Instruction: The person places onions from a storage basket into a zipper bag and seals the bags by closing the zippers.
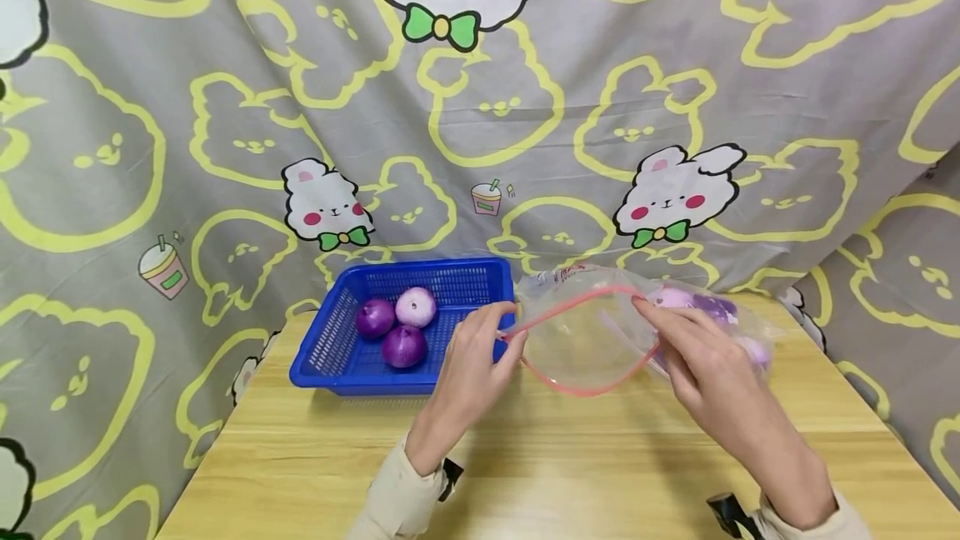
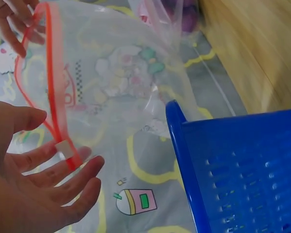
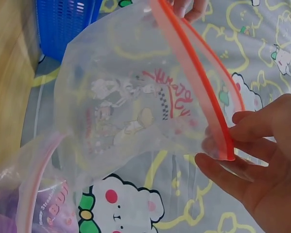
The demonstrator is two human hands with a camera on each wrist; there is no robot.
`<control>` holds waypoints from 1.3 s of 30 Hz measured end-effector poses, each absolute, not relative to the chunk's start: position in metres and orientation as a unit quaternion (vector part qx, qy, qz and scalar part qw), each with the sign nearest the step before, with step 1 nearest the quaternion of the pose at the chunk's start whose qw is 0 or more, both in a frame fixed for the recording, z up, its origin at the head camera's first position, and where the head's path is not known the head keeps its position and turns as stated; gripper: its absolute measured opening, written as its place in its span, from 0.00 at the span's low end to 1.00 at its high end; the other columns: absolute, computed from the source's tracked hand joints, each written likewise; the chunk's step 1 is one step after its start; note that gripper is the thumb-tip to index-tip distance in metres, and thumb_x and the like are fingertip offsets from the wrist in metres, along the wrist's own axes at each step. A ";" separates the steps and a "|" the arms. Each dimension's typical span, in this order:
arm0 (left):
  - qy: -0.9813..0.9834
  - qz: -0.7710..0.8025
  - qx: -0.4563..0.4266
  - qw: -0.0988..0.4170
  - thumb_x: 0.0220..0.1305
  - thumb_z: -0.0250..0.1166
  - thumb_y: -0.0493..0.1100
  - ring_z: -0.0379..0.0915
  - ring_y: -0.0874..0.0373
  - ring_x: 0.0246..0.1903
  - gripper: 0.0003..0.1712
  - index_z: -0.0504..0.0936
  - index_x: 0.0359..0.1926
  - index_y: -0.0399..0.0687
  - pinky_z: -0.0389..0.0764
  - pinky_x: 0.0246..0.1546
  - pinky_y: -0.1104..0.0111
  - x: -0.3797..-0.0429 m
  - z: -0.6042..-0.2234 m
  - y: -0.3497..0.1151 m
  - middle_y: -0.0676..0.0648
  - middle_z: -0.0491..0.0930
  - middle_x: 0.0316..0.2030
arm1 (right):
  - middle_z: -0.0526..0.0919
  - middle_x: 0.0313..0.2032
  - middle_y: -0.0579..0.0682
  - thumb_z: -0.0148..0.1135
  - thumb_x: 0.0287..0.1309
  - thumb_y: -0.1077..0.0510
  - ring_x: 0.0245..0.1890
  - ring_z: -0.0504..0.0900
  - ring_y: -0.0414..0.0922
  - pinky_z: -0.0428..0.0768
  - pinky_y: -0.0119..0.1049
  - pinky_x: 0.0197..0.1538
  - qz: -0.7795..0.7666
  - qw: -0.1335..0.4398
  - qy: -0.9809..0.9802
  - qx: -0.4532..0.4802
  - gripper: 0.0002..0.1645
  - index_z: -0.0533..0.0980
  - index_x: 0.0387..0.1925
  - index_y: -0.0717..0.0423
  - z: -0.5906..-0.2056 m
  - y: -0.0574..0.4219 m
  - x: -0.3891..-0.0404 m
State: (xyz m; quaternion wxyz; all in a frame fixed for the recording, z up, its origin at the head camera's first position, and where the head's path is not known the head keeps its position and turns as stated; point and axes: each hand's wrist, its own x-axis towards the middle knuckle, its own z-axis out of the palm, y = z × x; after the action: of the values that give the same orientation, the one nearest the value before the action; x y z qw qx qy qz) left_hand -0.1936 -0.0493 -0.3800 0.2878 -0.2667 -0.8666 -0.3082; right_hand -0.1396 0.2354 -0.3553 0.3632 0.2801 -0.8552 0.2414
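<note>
Blue basket holds three onions; left hand and right hand both pinch one clear bag.

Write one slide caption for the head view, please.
Left hand and right hand hold a red-rimmed clear bag open beside a blue basket of three onions.

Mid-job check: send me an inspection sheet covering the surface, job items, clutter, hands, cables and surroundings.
Surface: wooden table, light grain.
Job items: clear bag, red-edged mouth open; three onions, one paler, inside the blue basket; second bag with purple contents beyond the right hand.
Clutter: nothing seen.
Hands: left hand and right hand hold opposite sides of the clear bag's mouth.
Cables: nothing seen.
Surroundings: grey cartoon-print cloth hanging behind the table.
</note>
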 end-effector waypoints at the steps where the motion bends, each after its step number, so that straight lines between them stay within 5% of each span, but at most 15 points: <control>1: -0.868 -0.302 -0.269 0.289 0.68 0.64 0.46 0.77 0.55 0.45 0.16 0.79 0.53 0.46 0.77 0.48 0.58 -0.193 -0.380 -0.051 0.49 0.82 0.48 | 0.84 0.51 0.51 0.61 0.49 0.77 0.51 0.78 0.48 0.63 0.15 0.57 0.240 0.366 -0.853 0.284 0.42 0.72 0.67 0.53 -0.356 0.233 -0.140; 4: -0.872 -0.280 -0.275 0.294 0.69 0.63 0.46 0.77 0.55 0.49 0.15 0.79 0.53 0.46 0.76 0.48 0.58 -0.192 -0.381 -0.055 0.50 0.82 0.49 | 0.83 0.51 0.51 0.62 0.49 0.78 0.51 0.78 0.48 0.65 0.19 0.57 0.236 0.357 -0.858 0.285 0.42 0.72 0.67 0.53 -0.359 0.228 -0.141; 13: -0.877 -0.254 -0.265 0.310 0.66 0.65 0.43 0.76 0.51 0.52 0.12 0.81 0.49 0.46 0.75 0.51 0.55 -0.200 -0.384 -0.076 0.49 0.82 0.47 | 0.82 0.48 0.56 0.61 0.52 0.77 0.51 0.79 0.53 0.80 0.50 0.48 0.207 0.320 -0.882 0.277 0.37 0.72 0.65 0.57 -0.365 0.217 -0.151; 23: -0.914 -0.207 -0.196 0.288 0.60 0.70 0.39 0.79 0.44 0.44 0.12 0.82 0.44 0.40 0.78 0.43 0.49 -0.228 -0.398 -0.136 0.43 0.83 0.41 | 0.84 0.45 0.58 0.59 0.55 0.77 0.46 0.82 0.55 0.80 0.52 0.47 0.202 0.328 -0.881 0.275 0.33 0.74 0.63 0.59 -0.360 0.210 -0.161; 39: -0.978 -0.132 -0.086 0.134 0.54 0.72 0.41 0.74 0.30 0.48 0.27 0.78 0.54 0.32 0.76 0.46 0.40 -0.256 -0.425 -0.193 0.29 0.77 0.51 | 0.85 0.43 0.58 0.61 0.53 0.78 0.44 0.82 0.55 0.80 0.53 0.47 0.222 0.331 -0.876 0.272 0.33 0.75 0.61 0.60 -0.363 0.212 -0.167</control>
State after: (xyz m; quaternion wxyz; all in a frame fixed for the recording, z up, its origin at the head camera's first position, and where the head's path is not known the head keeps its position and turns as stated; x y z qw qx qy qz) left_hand -0.2558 -0.1933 -0.4247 0.1338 -0.0860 -0.9783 -0.1324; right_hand -0.1666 0.2123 -0.3628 0.3306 0.2722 -0.8760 0.2217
